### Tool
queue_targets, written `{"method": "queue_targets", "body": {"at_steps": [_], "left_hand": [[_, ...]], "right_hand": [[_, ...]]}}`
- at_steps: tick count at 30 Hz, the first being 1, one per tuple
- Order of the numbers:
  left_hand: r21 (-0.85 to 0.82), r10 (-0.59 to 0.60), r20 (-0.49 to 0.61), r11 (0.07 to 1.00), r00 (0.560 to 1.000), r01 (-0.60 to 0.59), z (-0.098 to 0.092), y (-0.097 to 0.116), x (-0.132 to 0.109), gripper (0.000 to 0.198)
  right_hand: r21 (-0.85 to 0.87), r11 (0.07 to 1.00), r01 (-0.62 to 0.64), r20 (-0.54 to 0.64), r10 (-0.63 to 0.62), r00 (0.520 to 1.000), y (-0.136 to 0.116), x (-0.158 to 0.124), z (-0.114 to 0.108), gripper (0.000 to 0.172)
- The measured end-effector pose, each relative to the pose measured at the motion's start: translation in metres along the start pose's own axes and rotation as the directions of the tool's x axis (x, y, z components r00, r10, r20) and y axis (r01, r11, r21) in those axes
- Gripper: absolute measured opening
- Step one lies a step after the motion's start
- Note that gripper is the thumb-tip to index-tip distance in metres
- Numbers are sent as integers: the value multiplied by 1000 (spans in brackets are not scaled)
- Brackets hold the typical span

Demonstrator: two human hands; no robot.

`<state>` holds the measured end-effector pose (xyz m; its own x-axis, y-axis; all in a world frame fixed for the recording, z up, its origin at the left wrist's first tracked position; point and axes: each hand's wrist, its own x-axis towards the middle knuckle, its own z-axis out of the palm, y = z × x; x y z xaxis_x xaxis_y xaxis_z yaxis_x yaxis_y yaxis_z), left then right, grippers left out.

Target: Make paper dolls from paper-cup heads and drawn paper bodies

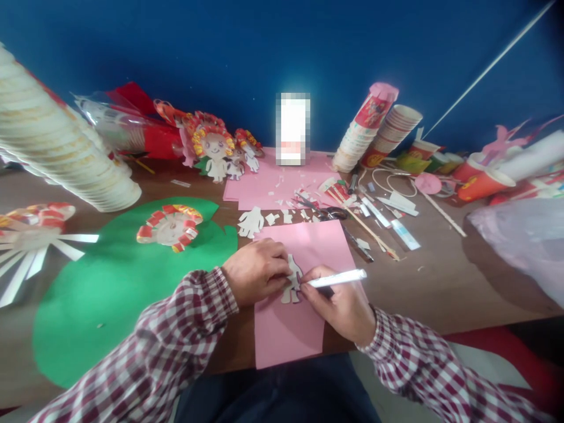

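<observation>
A small white paper figure cutout (292, 286) lies on a pink paper sheet (317, 241) near the table's front edge. My left hand (255, 271) presses its closed fingers down on the cutout's left side. My right hand (341, 306) grips a white pen (337, 278) whose tip touches the cutout's right edge. Both arms wear checked red-and-white sleeves.
A large green paper shape (88, 294) with a cut paper-cup flower (170, 226) lies at left. Stacked paper cups (61, 147) lean at far left and at back (374, 132). Paper dolls (215, 150), another pink sheet (273, 185), scissors (324, 211), sticks and scraps crowd the back.
</observation>
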<state>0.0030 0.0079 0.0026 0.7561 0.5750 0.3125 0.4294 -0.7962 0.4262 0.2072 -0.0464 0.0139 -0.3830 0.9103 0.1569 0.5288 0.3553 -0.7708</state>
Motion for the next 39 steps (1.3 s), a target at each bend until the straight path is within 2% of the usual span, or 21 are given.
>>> {"method": "queue_targets", "body": {"at_steps": [10,24,39], "left_hand": [[-12,-20,7,1000,1000,20,0,1,1,12],[-35,9,-47,999,999,-10,1,0,1,12],[-18,20,-40,1000,999,-21,-1,1,2,10]], "right_hand": [[30,999,-14,27,13,1000,-1,-1,0,10],[27,999,-25,27,24,999,0,-2,-1,10],[59,998,-27,74,23,997,0,-2,0,12]]}}
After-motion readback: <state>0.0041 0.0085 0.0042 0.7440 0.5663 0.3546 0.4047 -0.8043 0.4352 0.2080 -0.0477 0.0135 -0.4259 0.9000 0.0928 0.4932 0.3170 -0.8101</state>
